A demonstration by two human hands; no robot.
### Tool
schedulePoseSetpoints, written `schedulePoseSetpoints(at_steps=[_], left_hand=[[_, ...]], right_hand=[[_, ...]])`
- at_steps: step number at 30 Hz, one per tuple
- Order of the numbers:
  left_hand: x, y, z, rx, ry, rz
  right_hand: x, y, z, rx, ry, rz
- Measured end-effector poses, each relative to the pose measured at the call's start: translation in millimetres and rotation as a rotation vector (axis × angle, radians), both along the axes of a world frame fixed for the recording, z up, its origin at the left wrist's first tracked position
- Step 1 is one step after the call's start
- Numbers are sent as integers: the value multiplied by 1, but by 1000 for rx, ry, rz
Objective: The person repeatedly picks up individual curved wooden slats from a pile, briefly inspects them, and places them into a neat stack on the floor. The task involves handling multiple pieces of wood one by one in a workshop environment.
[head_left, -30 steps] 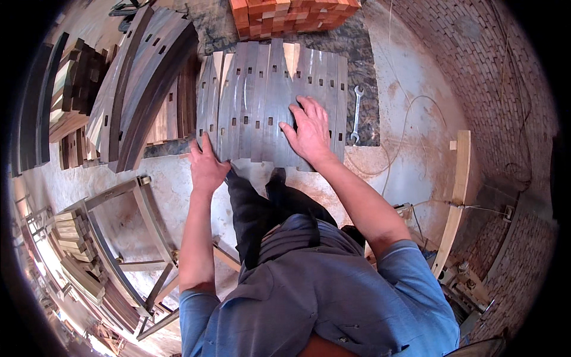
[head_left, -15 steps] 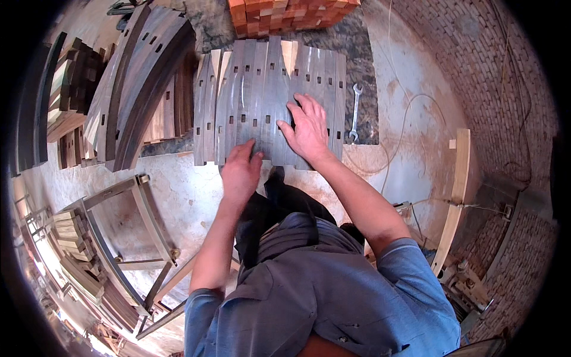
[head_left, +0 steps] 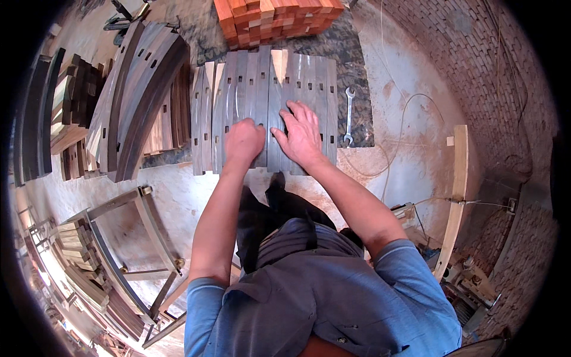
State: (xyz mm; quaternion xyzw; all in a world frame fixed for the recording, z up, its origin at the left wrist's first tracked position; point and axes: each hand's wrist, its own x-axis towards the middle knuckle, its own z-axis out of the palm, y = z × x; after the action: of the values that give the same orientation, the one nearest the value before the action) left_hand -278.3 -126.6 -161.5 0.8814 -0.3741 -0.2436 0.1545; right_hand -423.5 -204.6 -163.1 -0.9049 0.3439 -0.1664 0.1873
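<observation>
The left hand (head_left: 244,141) is now curling farther over the slats (head_left: 256,89), its hold unclear. Both are working side by side, the right hand (head_left: 302,138) lying open, gripping nothing.

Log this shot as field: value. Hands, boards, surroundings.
left hand: curled, at the slotted boards; fingertips mostly hidden
right hand: fingers spread, on the same boards
board layout: side by side, grey-brown, some with pale patches
right of boards: wrench on a dark sheet
beyond boards: stack of orange-red blocks
left of boards: stacked dark boards
lower left: wooden frame
</observation>
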Motion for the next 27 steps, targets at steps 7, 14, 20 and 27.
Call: schedulePoseSetpoints(at_steps=[7, 14, 20, 27], left_hand=[[24, 55, -18, -366, 1474, 478], [7, 68, -4, -378, 1411, 659], [7, 75, 15, -402, 1633, 711], [17, 126, 105, -462, 1074, 470]], right_hand=[[0, 1, 4, 14, -32, -9], [-1, 2, 4, 9, -5, -18], [-2, -1, 3, 4, 5, -20], [0, 3, 3, -2, -16, 6]])
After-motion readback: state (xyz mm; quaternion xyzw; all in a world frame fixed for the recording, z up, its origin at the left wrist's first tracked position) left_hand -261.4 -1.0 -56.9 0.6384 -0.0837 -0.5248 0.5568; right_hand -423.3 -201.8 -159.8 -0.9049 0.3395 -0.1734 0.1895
